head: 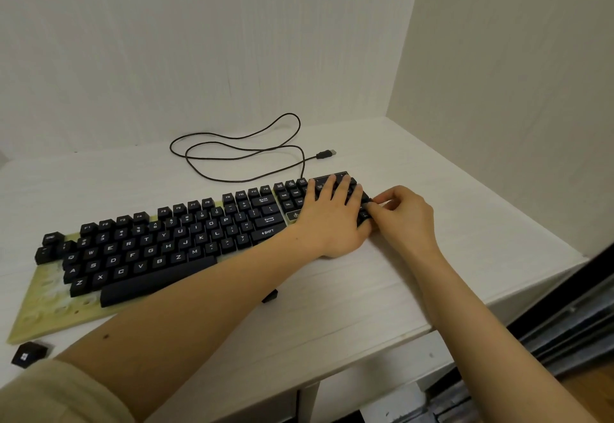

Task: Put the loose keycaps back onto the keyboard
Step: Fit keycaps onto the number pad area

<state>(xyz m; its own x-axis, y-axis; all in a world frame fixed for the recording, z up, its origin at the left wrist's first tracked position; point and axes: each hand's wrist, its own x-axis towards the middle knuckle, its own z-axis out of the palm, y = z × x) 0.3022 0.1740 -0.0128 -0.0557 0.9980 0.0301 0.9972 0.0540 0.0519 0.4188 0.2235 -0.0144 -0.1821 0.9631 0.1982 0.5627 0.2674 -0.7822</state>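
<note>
A black keyboard [159, 246] on a yellowish plate lies slanted across the white desk, its lower left corner bare of keycaps. My left hand [332, 216] rests flat, fingers spread, over the number pad at the keyboard's right end. My right hand [402, 213] pinches a small black keycap [366, 203] with thumb and fingertips at the pad's right edge. One loose keycap [29, 353] lies on the desk near the keyboard's front left corner. Another loose keycap [269, 296] peeks out under my left forearm.
The keyboard's black cable [239, 148] loops on the desk behind it and ends in a USB plug [326, 154]. Walls close the desk at the back and right. The desk's front edge [415, 329] drops off at the lower right, beside a dark frame.
</note>
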